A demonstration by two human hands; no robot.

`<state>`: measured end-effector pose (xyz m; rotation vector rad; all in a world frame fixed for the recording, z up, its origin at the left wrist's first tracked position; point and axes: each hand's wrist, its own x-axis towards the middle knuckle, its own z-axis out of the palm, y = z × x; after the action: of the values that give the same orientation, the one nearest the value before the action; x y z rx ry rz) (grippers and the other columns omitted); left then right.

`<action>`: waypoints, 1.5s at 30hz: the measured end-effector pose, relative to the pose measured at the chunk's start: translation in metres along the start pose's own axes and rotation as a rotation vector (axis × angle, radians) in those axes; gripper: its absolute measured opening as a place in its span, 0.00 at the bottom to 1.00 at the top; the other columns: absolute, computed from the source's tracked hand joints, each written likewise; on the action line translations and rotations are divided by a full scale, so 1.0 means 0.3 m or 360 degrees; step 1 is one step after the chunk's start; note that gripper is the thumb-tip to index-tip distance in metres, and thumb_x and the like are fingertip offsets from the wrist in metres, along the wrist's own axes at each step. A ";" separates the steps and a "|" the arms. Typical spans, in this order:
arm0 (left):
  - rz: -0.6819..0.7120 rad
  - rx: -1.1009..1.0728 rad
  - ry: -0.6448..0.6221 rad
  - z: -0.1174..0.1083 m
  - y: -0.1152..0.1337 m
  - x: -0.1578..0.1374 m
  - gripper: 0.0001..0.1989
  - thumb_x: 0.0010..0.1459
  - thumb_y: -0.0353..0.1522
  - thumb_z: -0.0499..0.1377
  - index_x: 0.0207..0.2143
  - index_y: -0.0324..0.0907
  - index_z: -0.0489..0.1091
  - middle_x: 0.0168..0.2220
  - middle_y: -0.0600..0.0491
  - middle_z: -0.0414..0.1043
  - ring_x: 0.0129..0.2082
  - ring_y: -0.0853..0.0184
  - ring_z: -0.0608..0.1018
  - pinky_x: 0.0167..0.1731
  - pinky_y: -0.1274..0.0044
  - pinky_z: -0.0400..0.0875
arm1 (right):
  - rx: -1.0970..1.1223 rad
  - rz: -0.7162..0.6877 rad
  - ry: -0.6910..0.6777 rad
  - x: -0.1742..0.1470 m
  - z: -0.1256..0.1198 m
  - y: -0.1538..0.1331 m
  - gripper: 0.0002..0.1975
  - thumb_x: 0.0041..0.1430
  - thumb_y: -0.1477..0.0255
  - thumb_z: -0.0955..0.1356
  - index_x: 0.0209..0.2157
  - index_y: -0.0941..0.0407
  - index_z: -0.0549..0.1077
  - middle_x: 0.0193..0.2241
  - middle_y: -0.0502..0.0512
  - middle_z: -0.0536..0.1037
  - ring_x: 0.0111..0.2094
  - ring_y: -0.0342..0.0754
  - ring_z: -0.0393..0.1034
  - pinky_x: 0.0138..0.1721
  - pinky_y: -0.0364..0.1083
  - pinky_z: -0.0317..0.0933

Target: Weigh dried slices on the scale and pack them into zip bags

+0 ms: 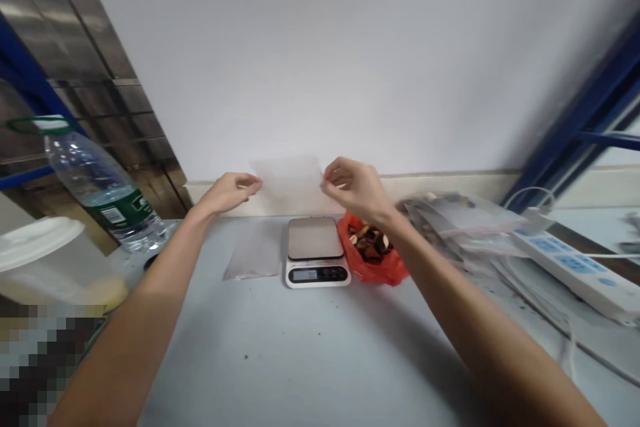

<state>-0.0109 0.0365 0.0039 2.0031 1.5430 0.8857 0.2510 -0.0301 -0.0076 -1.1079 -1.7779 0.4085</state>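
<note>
A clear plastic bag (291, 175), blurred and see-through, is stretched between my two hands above the table. My left hand (227, 193) pinches its left edge between thumb and fingers. At the other side, my right hand (356, 185) has its fingertips closed on the right edge. Below the bag stands a small digital kitchen scale (316, 243) with a bare weighing plate and a lit display. Right of the scale sits an open red plastic bag (383, 268) holding dark and pale dried slices (369, 242). Flat clear bags (255, 250) lie left of the scale.
A large water bottle (113, 197) and a white-lidded plastic tub (43, 260) stand at the left. On the right lie filled clear bags (465, 217), a white power strip (575, 273) and cables (530, 303). A wall (320, 53) rises behind the table (280, 360).
</note>
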 end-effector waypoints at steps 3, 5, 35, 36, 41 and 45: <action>-0.0051 0.0342 0.0096 -0.036 -0.101 -0.012 0.18 0.57 0.35 0.55 0.46 0.38 0.77 0.38 0.43 0.82 0.40 0.56 0.83 0.40 0.70 0.77 | -0.0781 -0.0362 -0.0165 -0.023 0.162 -0.068 0.08 0.59 0.80 0.63 0.36 0.57 0.72 0.33 0.58 0.82 0.32 0.48 0.74 0.32 0.44 0.60; -0.0003 0.0433 0.0118 -0.034 -0.140 -0.038 0.19 0.59 0.35 0.52 0.48 0.38 0.76 0.39 0.43 0.82 0.42 0.56 0.82 0.44 0.68 0.75 | -0.1163 -0.0585 -0.0491 -0.053 0.254 -0.106 0.13 0.59 0.84 0.61 0.38 0.58 0.74 0.33 0.61 0.82 0.33 0.49 0.74 0.28 0.44 0.56; 0.0953 0.1593 -0.0715 0.123 -0.272 -0.138 0.28 0.68 0.42 0.50 0.67 0.45 0.61 0.63 0.40 0.68 0.58 0.53 0.73 0.57 0.66 0.59 | -0.1240 -0.0879 -0.1334 -0.163 0.448 -0.103 0.13 0.62 0.84 0.65 0.42 0.63 0.80 0.42 0.68 0.82 0.47 0.56 0.77 0.40 0.48 0.72; 0.0932 0.1598 -0.0703 0.124 -0.271 -0.141 0.27 0.67 0.42 0.50 0.66 0.45 0.62 0.62 0.40 0.70 0.57 0.53 0.74 0.56 0.66 0.60 | -0.1255 -0.0878 -0.1351 -0.162 0.445 -0.106 0.13 0.61 0.84 0.65 0.42 0.63 0.80 0.41 0.68 0.82 0.47 0.56 0.77 0.40 0.48 0.72; 0.0844 0.1606 -0.0640 0.127 -0.273 -0.159 0.26 0.68 0.42 0.48 0.65 0.48 0.64 0.56 0.41 0.74 0.52 0.53 0.76 0.53 0.66 0.62 | -0.1329 -0.0866 -0.1410 -0.162 0.431 -0.116 0.14 0.61 0.85 0.65 0.45 0.63 0.79 0.42 0.67 0.82 0.45 0.56 0.78 0.39 0.49 0.73; 0.0848 0.1602 -0.0638 0.120 -0.265 -0.162 0.26 0.67 0.42 0.49 0.66 0.49 0.63 0.57 0.42 0.74 0.53 0.53 0.75 0.53 0.66 0.61 | -0.1319 -0.0865 -0.1379 -0.171 0.423 -0.107 0.15 0.62 0.85 0.64 0.45 0.61 0.79 0.42 0.65 0.82 0.44 0.54 0.78 0.37 0.47 0.72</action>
<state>-0.0459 0.0120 -0.0863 3.1199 1.3329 -0.2746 0.1323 -0.0648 -0.0745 -0.9506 -3.0752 -0.2820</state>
